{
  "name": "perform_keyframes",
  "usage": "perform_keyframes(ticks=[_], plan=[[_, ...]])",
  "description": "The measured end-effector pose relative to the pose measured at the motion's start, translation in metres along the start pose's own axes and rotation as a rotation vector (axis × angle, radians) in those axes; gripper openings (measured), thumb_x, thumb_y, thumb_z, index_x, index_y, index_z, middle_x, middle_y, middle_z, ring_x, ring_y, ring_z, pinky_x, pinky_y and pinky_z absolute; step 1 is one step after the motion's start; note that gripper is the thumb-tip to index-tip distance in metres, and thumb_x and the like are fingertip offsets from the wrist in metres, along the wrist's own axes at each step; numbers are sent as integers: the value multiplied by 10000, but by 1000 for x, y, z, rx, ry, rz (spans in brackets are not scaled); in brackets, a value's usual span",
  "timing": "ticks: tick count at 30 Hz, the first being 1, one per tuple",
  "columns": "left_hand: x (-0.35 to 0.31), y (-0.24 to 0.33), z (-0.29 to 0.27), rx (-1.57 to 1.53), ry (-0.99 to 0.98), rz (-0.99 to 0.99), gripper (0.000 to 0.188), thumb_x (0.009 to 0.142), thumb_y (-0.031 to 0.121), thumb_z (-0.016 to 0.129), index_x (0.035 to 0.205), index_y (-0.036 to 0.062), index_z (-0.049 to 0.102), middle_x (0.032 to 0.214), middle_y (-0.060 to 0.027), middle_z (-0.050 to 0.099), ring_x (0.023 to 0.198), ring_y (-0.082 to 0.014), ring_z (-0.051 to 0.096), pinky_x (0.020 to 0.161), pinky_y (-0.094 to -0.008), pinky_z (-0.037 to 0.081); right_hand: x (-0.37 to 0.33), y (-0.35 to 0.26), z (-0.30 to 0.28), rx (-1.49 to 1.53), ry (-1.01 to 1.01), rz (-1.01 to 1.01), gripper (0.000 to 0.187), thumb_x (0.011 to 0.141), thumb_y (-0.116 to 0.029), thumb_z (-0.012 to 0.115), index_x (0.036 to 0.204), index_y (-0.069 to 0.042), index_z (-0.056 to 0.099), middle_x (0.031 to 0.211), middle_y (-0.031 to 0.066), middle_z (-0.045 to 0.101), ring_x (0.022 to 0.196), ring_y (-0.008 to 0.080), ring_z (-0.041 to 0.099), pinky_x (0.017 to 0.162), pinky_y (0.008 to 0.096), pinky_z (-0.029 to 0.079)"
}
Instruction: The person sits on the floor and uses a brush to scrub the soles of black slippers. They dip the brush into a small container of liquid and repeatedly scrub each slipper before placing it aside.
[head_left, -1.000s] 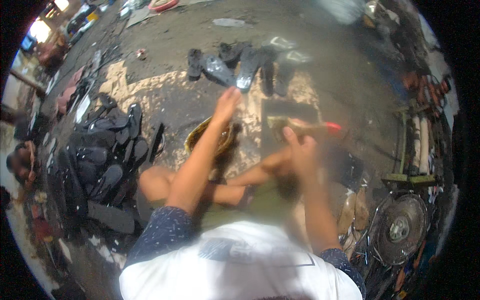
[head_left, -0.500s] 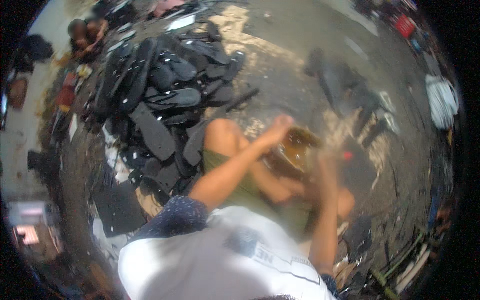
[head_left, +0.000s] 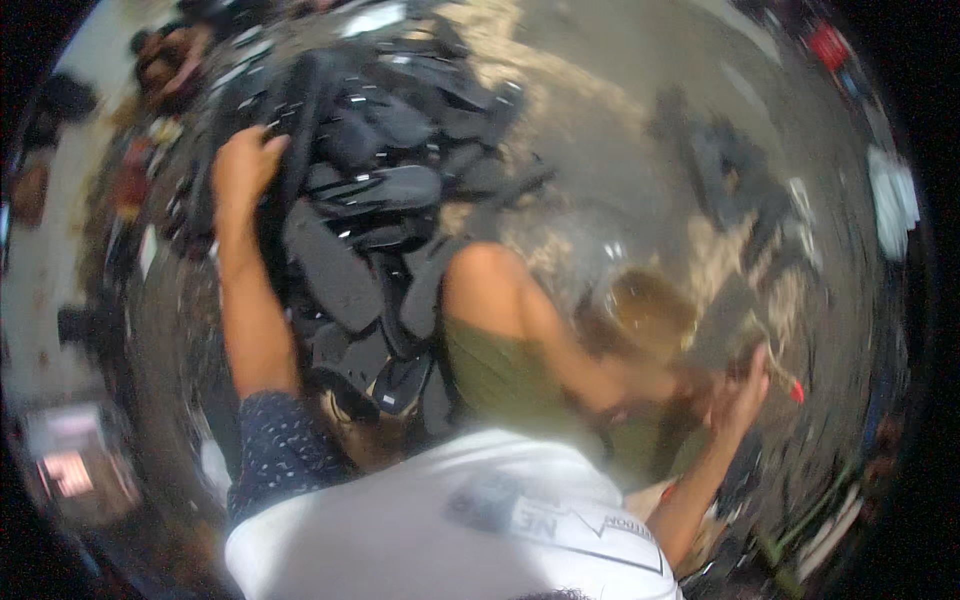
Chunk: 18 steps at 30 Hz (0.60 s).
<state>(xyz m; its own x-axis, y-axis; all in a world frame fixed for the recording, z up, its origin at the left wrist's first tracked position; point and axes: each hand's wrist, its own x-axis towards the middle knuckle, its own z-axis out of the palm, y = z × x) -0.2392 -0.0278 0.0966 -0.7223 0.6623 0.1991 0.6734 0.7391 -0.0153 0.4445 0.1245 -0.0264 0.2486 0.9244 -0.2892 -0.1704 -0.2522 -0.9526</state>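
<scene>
My left hand [head_left: 243,170] is stretched out over the left side of a heap of black shoe soles [head_left: 335,265]. Its thumb stands apart from the fingers, beside a long black sole [head_left: 303,100]; blur hides whether they touch. Low on the right, my right hand [head_left: 738,392] is closed around a thin, pale stick-like tool [head_left: 775,352] with a red end. A dark, flat piece [head_left: 724,316] shows just beyond these fingers; whether it is held is unclear. Near my shins sits a round bowl [head_left: 652,308] of brownish-amber liquid, blurred.
My bent knee [head_left: 487,275] lies between the heap and the bowl. Dark scraps or cloth [head_left: 735,165] lie on the floor at the far right. A person [head_left: 170,62] is at the upper left. A pale bundle [head_left: 892,195] rests at the right edge.
My left hand has left the bowl and swung left to the sole heap. The right hand has moved right and down, away from the bowl, with the red-ended tool.
</scene>
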Motion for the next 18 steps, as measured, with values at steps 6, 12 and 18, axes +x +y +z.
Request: perform_keyframes(ticks=[6, 12, 18], plan=[[-71, 22, -33, -728, -157, -71, 459, 1005, 336, 617, 1345, 27, 603, 1153, -104, 714, 908, -167, 691, 782, -310, 539, -12, -2, 48, -786, -147, 6, 459, 971, -412, 668, 1176, -3, 714, 1032, 62, 745, 896, 165, 650, 851, 343, 509], [-139, 71, 12, -1368, -103, 137, 428, 1028, 220, 587, 1381, -13, 528, 1175, -130, 660, 1032, -169, 637, 914, -285, 495, 28, 99, 60, -1188, -464, -556, 306, 854, -316, 752, 1056, -86, 723, 930, 219, 685, 933, 390, 653, 848, 495, 514], [-207, 115, -7, -1449, -133, 78, 432, 1012, 159, 580, 1407, -1, 512, 962, -47, 651, 839, -93, 576, 794, -237, 481, 52, 99, 57, -588, -426, -674, 245, 826, -239, 801, 988, -65, 742, 857, 159, 678, 810, 392, 632, 800, 493, 527]])
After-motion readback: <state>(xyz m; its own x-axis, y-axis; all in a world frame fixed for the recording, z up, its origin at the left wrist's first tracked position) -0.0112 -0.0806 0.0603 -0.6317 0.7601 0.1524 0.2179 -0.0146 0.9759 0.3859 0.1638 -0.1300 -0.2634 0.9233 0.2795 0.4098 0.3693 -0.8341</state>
